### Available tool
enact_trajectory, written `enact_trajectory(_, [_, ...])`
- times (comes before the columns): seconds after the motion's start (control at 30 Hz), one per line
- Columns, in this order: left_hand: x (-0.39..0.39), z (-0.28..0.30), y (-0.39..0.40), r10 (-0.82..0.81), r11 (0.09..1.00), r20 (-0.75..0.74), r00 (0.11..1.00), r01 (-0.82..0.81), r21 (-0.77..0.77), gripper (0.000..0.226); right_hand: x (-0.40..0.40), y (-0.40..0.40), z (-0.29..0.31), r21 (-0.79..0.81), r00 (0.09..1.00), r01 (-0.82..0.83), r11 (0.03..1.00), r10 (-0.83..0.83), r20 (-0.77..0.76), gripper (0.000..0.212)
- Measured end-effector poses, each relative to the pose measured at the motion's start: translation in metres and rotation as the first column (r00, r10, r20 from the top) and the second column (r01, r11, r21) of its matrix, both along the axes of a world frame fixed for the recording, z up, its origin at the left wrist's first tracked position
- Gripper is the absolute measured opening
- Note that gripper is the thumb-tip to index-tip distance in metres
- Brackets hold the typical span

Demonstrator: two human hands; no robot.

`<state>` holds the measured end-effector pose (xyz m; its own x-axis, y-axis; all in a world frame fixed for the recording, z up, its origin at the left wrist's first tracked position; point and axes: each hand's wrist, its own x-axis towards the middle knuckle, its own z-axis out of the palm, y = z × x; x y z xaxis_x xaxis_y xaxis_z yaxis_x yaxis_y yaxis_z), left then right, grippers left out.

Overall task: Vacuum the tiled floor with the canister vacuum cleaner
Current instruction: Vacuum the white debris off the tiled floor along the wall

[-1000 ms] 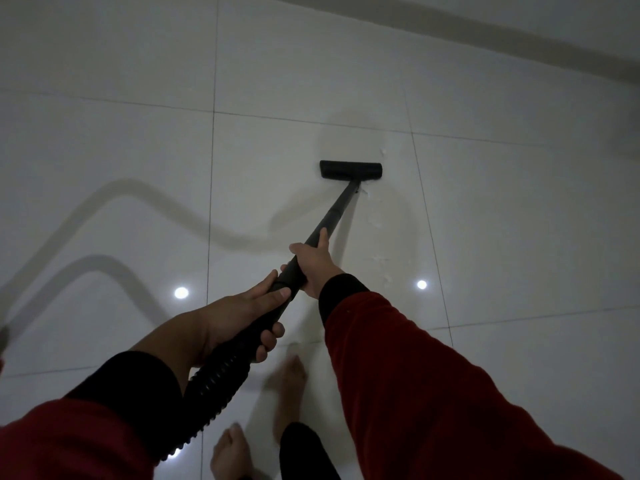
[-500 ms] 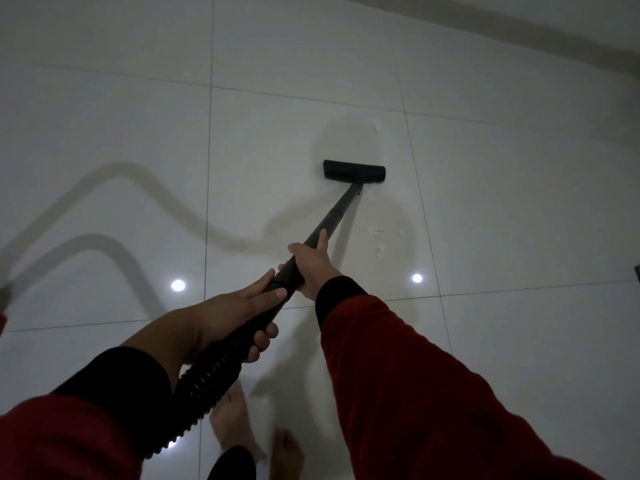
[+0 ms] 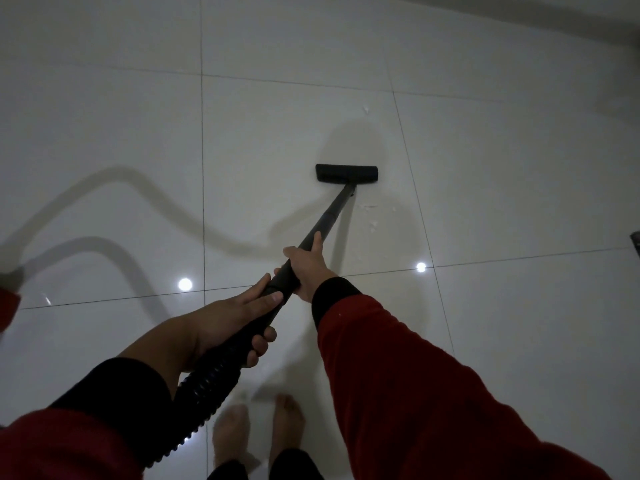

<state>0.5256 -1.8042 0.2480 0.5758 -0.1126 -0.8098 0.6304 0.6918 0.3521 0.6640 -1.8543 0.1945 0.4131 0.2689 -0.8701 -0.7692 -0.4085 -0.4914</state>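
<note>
A black vacuum wand (image 3: 332, 213) slants from my hands down to its flat floor head (image 3: 346, 172), which lies on the glossy white tiled floor (image 3: 502, 174). My right hand (image 3: 309, 268) grips the wand higher up, thumb along the tube. My left hand (image 3: 239, 317) grips the lower handle where the ribbed black hose (image 3: 204, 393) begins. Small white scraps (image 3: 373, 225) lie on the tile just right of the wand, and one more scrap (image 3: 366, 118) lies beyond the head. The canister itself is out of view.
My two bare feet (image 3: 256, 434) stand side by side below the hose. Ceiling lights reflect as bright spots (image 3: 185, 284) on the tiles. A dark skirting strip (image 3: 554, 15) runs along the far wall. A dark object (image 3: 635, 244) shows at the right edge.
I have stepped back and my feet now stand together. The floor head has been drawn back with me, leaving the scraps beside the wand and one farther ahead. Both hands keep their grip.
</note>
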Motion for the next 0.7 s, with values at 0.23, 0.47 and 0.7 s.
enact_trajectory(0.23, [-0.036, 0.007, -0.002, -0.048, 0.999, -0.007, 0.999, 0.048, -0.016, 0.049, -0.039, -0.01, 0.004, -0.02, 1.0, 0.007, 1.0, -0.007, 0.001, 0.083])
enact_trajectory(0.47, [-0.087, 0.002, -0.006, -0.077, 0.996, 0.0, 0.997, 0.076, -0.05, 0.054, -0.09, -0.017, 0.007, -0.056, 0.999, 0.04, 0.998, -0.04, -0.008, 0.082])
enact_trajectory(0.7, [-0.113, -0.008, -0.017, -0.115, 0.992, 0.012, 0.993, 0.115, -0.045, 0.057, -0.12, -0.034, -0.006, -0.079, 0.995, 0.098, 0.992, -0.096, 0.019, 0.082])
